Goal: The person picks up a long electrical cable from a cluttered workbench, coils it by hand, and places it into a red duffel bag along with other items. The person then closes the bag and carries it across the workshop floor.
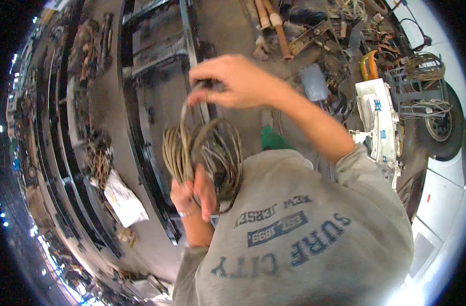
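Take the middle of the coil as the centre of your clock. At 8 o'clock a white sheet [124, 201] lies just beyond a dark metal rail [134, 137], which runs down your left side from about 11 to 7. Next comes the coil of tan cable [180, 153], held in the air in front of your shirt. Your left hand [186, 199] sits at its 6 o'clock edge, part closed around the bottom of the loops, with some fingers standing out straighter than the rest.

Your right hand [235, 84] is up at 1 o'clock, its fingers and thumb curled nearly together on a strand that rises from the coil's 11 o'clock side. Blur hides just how tightly you have it.

Many loops already hang together, so I'd judge the gathering well along. What is left, as far as shows, is that raised strand, not yet lying with the others; the loops are also uneven, and I see no tie around them. I can't make out a free end, so how much cable remains is uncertain.

Farther right, a green object [273, 139] shows past your shirt between 2 and 3, a grey-blue container [313, 82] stands at 2, and a vehicle wheel [441, 127] is near 3.
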Tool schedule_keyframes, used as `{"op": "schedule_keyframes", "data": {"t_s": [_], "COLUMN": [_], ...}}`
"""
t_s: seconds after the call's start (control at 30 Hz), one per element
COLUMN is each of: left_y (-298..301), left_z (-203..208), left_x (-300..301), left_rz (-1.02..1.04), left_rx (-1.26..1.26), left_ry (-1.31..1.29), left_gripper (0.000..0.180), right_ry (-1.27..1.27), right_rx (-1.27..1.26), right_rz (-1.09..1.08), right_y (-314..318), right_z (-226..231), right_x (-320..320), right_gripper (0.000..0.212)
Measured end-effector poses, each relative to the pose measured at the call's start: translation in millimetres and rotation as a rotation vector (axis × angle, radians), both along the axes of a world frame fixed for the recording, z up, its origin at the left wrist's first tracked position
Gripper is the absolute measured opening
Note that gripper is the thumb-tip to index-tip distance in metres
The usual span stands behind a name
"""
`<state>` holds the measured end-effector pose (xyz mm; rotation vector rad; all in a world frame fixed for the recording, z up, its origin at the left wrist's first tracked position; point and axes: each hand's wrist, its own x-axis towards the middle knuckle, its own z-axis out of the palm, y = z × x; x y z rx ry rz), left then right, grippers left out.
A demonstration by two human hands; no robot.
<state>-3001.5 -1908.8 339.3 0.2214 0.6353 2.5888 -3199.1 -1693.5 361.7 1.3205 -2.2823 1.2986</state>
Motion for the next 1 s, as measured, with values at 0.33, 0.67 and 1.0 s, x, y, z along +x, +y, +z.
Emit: {"op": "schedule_keyframes", "data": {"t_s": [0.33,0.67,1.0], "left_y": [-0.8,-113.9,-127.9], "left_z": [95.2,103.5,20.5], "left_x": [-125.0,-183.0,-356.0], "left_rz": [0.210,0.971,0.840], "left_rx": [0.708,0.094,-0.424], "left_ry": [0.354,0.150,0.279], "left_gripper": [0.020,0.026,0.026], "right_ry": [-0.777,-0.213,-0.067], "right_rx": [0.109,0.352,0.577], "right_rz": [-0.181,-0.500,-0.420], "right_y": [124.9,214.1,136.6], "right_z": [-274.8,-185.1,5.0], "right_x": [12.5,-53.4,-250.6], "right_gripper": [0.051,0.038,0.032]}}
